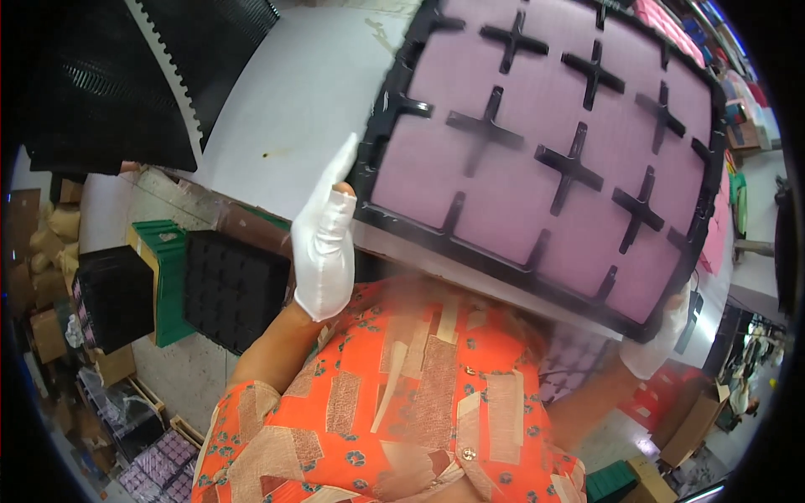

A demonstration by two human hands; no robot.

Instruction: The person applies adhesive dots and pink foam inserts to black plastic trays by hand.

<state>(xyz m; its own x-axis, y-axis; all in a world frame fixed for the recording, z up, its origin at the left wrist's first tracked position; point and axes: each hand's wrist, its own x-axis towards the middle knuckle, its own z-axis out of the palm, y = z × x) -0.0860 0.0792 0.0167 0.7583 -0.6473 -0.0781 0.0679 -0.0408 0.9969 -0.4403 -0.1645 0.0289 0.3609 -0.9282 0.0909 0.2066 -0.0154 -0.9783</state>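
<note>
Two hands (325, 243) hold a tray (495, 261) at its left and near right edges, the right hand (662, 339) blurred, the tray's far edge cut off

black tray (478, 256) | mauve inside, black crosses (572, 168) across it | face up, askew | over white table (285, 101)

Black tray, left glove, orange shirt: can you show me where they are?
Black tray (470, 255): head view, on its near rim.
Left glove (324, 261): head view, on the middle of its white cloth.
Orange shirt (411, 398): head view, on the chest.
</note>
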